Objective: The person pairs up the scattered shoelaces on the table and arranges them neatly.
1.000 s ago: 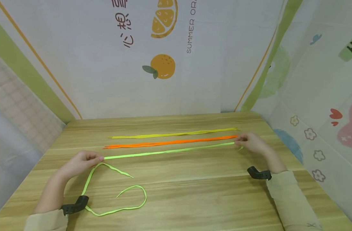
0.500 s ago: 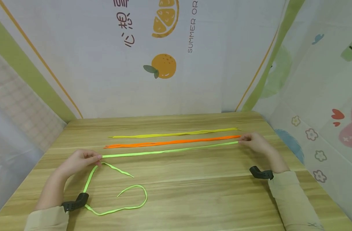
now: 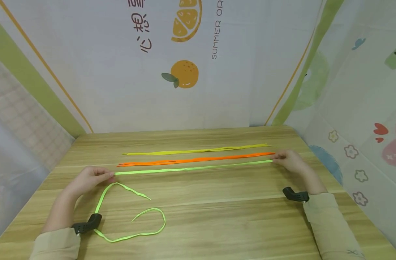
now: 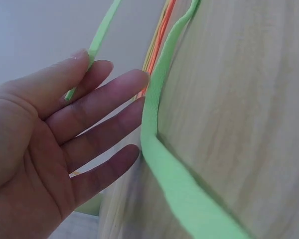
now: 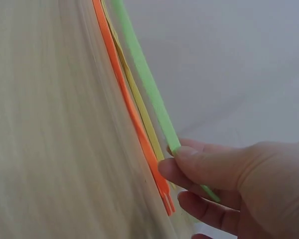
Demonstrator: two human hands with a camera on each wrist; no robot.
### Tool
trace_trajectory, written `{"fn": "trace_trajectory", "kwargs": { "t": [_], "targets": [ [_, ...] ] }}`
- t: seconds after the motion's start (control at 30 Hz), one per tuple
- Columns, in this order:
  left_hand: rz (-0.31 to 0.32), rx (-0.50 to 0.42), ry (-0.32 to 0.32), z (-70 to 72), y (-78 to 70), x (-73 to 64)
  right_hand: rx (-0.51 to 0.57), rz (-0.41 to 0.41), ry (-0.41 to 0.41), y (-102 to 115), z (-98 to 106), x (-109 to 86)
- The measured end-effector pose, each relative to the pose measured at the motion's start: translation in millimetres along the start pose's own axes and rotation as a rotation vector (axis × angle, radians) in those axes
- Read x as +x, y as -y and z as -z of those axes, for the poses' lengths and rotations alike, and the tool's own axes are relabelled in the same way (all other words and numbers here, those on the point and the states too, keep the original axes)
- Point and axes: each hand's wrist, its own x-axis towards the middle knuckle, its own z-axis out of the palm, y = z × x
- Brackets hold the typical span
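A flat light-green shoelace is stretched straight between my hands, in front of the orange laces. My left hand pinches its left end between thumb and index finger, and a short tip pokes out below the thumb. The other left fingers are spread loosely. On the right, my right hand pinches the opposite end, with a short tail showing past the fingers. A second green shoelace lies curved on the table beneath my left forearm, and passes close by the left fingertips in the left wrist view.
Orange shoelaces lie straight side by side across the wooden table. Yellow shoelaces run parallel behind them. A printed white curtain hangs at the table's back edge, and more printed cloth hangs at the right.
My right hand has shifted a little rightward with its lace end. The left hand has moved slightly away from me, bringing the stretched lace nearer the orange ones.
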Motion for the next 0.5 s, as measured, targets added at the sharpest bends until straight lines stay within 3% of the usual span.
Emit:
{"fn": "trace_trajectory", "kwargs": {
  "t": [0.17, 0.33, 0.5],
  "targets": [
    [-0.020, -0.001, 0.008, -0.2, 4.2, 2.7, 0.002, -0.024, -0.020, -3.7, -1.4, 0.4],
    [0.007, -0.010, -0.039, -5.7, 7.2, 5.0, -0.011, -0.053, -0.072, -8.2, -2.7, 0.2],
    [0.029, -0.137, -0.083, -13.8, 7.4, 8.2, -0.026, -0.074, -0.104, -12.8, -3.6, -1.0]
  ]
}}
